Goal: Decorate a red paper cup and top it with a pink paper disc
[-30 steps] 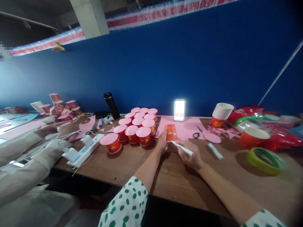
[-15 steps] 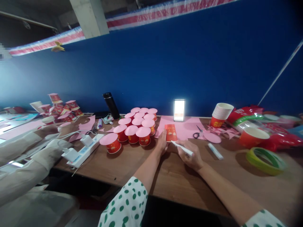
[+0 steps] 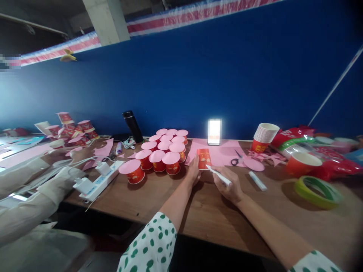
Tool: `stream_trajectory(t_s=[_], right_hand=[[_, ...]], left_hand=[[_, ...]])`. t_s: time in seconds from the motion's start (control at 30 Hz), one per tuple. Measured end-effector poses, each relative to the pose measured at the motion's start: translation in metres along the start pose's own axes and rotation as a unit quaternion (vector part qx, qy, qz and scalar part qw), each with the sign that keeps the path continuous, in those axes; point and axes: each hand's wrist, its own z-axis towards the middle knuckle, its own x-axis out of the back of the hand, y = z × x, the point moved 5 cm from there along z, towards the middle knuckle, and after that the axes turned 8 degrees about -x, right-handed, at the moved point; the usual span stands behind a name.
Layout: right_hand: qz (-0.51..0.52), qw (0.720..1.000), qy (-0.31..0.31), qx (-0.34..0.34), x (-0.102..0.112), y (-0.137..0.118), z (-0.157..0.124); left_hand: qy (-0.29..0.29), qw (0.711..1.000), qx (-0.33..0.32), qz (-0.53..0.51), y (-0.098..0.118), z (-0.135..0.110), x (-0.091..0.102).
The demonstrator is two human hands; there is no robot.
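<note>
Landmark: a lit phone (image 3: 214, 132) stood propped against the blue wall at the back of the wooden table (image 3: 204, 211).
Red cup: the red cup (image 3: 204, 158) sat upside down on a pink sheet (image 3: 224, 151), just in front of the phone.
Left hand: the left hand (image 3: 194, 170) was in front of the phone and a little left of it, its fingers closed against the cup's left side.
Right hand: the right hand (image 3: 229, 185) lay in front of the phone and slightly right, with its fingers pinched together on a white pen (image 3: 218, 175).
Pen tip: it met the cup's lower right edge.
Lidded cups: a cluster of pink-topped cups (image 3: 164, 149) stood left of the phone.
Scissors: the scissors (image 3: 237, 159) lay on the sheet, right of the phone and nearer the person.
Cup stack: the stacked cups (image 3: 263, 136) stood well to the phone's right.
Flask: a black flask (image 3: 132, 126) leaned far left of the phone.
Co-worker: a pale sleeve (image 3: 25, 196) reached in far left of the phone.
</note>
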Motion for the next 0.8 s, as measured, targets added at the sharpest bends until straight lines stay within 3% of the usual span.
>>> stream_trajectory(t_s=[0.8], right_hand=[[0.013, 1.0, -0.009, -0.003, -0.0012, 0.0025, -0.0016]], left_hand=[[-0.027, 0.999, -0.016, 0.023, -0.001, 0.0006, 0.0002]])
